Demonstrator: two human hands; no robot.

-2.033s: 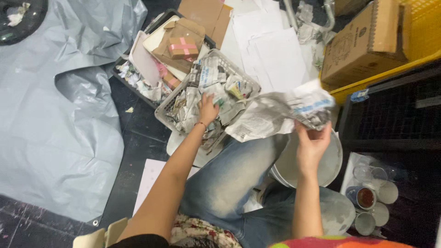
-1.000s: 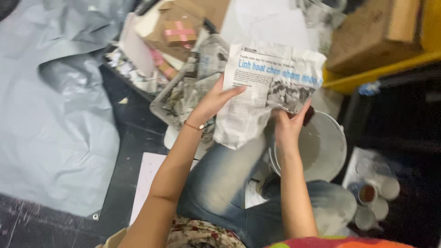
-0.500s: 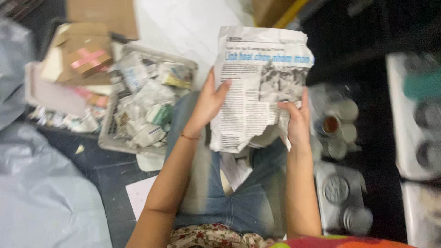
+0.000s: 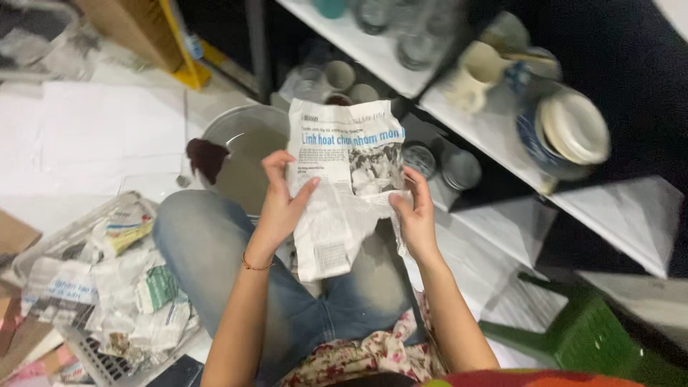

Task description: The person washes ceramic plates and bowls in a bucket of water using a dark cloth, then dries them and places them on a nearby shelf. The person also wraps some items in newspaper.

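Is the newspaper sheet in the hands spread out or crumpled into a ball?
Spread out: the creased, torn-edged newspaper sheet hangs flat, printed face up, held between the left hand and right hand.

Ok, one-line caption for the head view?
Left hand and right hand hold a crumpled newspaper sheet over denim-clad knees.

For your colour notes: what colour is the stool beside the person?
Green; the stool shows best in the head view, lower right.

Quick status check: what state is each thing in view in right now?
Crumpled printed newspaper sheet: held up, partly unfolded, creased.
Left hand: gripping the sheet's left edge.
Right hand: gripping its right edge.
Round grey metal basin: upright, open.
Grey plastic mesh basket: full of crumpled paper.
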